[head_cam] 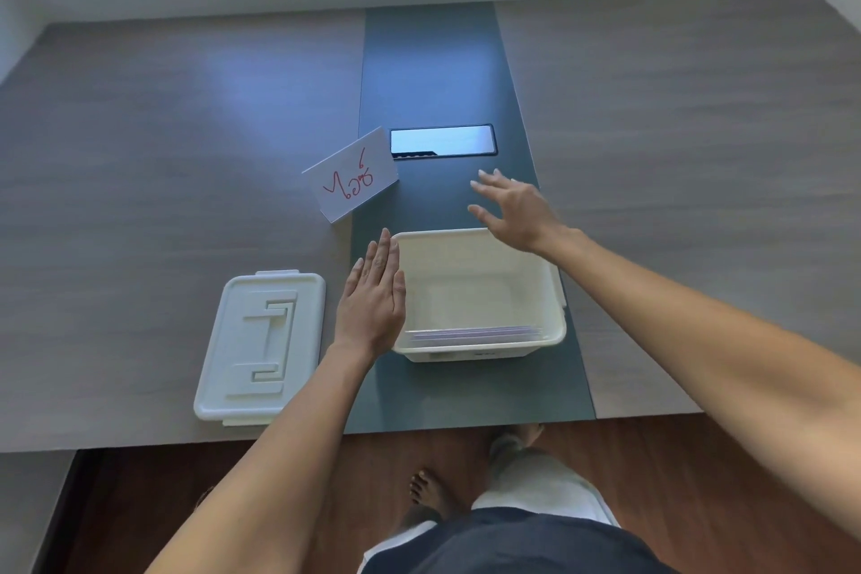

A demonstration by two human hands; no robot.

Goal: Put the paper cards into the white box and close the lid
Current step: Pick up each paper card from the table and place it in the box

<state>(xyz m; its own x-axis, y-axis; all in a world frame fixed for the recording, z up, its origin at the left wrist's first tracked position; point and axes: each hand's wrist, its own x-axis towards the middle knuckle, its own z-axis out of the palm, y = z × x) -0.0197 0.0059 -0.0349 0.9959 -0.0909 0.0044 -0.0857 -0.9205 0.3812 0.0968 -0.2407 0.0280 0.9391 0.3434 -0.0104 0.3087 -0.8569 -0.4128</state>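
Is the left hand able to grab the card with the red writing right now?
Probably yes. The left hand is open and empty beside the white box, and the card lies on the table just beyond its fingertips with nothing between them.

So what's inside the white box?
Inside the white box, a few paper cards stand against the near wall; only their top edges show. The rest of the floor looks bare. The near wall hides their lower parts.
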